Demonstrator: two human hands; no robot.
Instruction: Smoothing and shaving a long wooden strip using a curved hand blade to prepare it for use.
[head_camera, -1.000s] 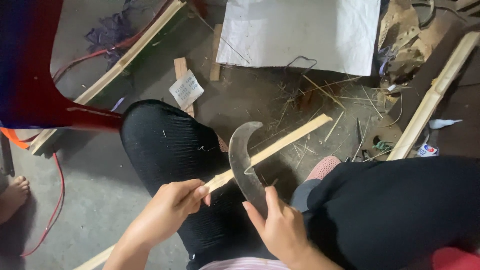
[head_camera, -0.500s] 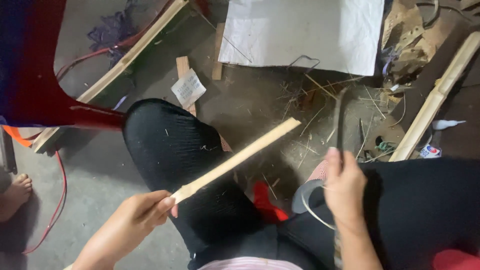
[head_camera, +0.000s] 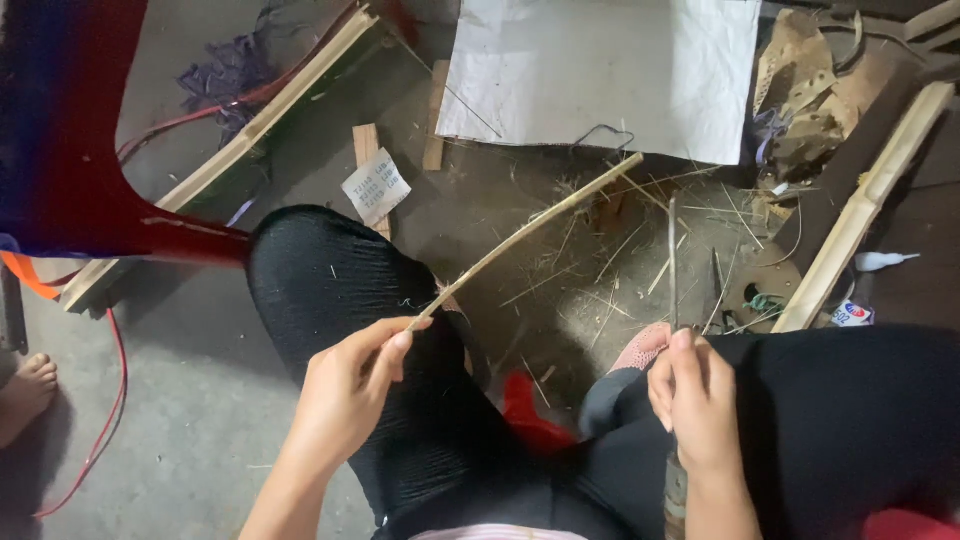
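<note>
Compared with the view half a second earlier, the thin pale bamboo strip (head_camera: 530, 232) now shows its narrow edge and bows slightly, where before it lay broad and straight. It runs from lower left of centre up toward the white sheet (head_camera: 600, 70) at the top of the frame. The left hand (head_camera: 345, 395) pinches the strip's near end between thumb and fingertips (head_camera: 400, 340), the other fingers loosely curled, above the black-clad left knee (head_camera: 330, 290).

The right hand (head_camera: 695, 400) is closed around the handle of the curved-bladed steel knife (head_camera: 672, 255), which a second ago lay flat-faced against the strip. It now stands edge-on to the camera, a thin dark line rising from the fist, well apart from the strip. Blade and wood have therefore separated, and the person appears to be checking the strip's thickness or flex between cuts.

Fine shavings (head_camera: 620, 270) litter the dirty floor between the knees. A split bamboo length (head_camera: 860, 210) lies at right, and a red plastic chair (head_camera: 70, 150) fills the upper left.
</note>
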